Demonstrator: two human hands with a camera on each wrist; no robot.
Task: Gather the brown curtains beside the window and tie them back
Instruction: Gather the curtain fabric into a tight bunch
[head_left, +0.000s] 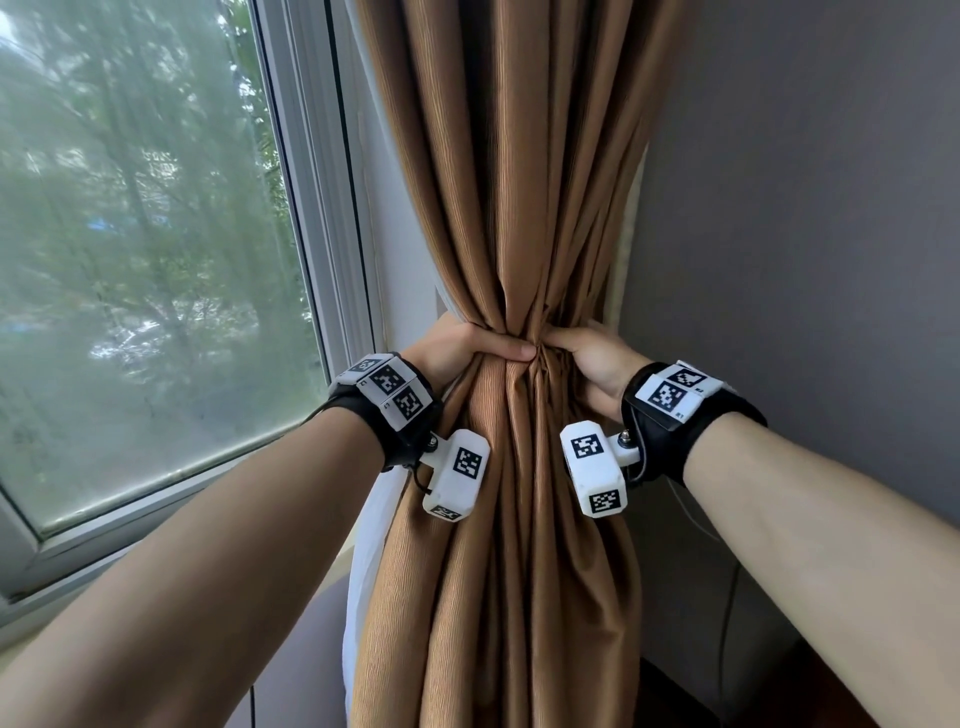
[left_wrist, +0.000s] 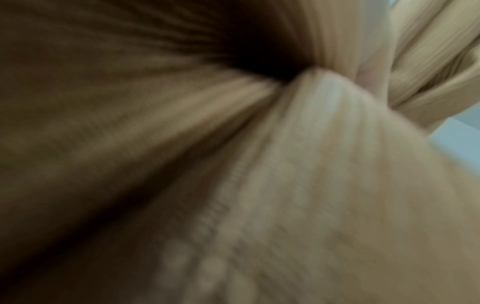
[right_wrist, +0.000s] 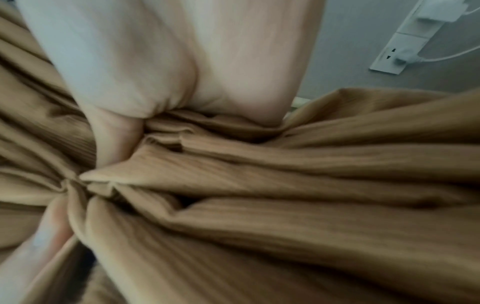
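Observation:
The brown curtain (head_left: 519, 182) hangs between the window and the grey wall, bunched into a narrow waist at mid height. My left hand (head_left: 467, 345) grips that waist from the left, its thumb lying across the front folds. From the right, my right hand (head_left: 582, 348) grips the same waist, fingers hidden behind the cloth. Blurred brown curtain folds (left_wrist: 311, 164) fill the left wrist view. The right wrist view shows my right hand (right_wrist: 166, 82) pressed into the gathered brown curtain (right_wrist: 285, 185). No tie-back is visible.
The window (head_left: 145, 260) with its white frame (head_left: 322, 208) is at the left, a white sheer (head_left: 369, 545) beside the curtain. A grey wall (head_left: 805, 208) stands at the right. A white power strip (right_wrist: 405, 49) with plugged cables hangs on the wall.

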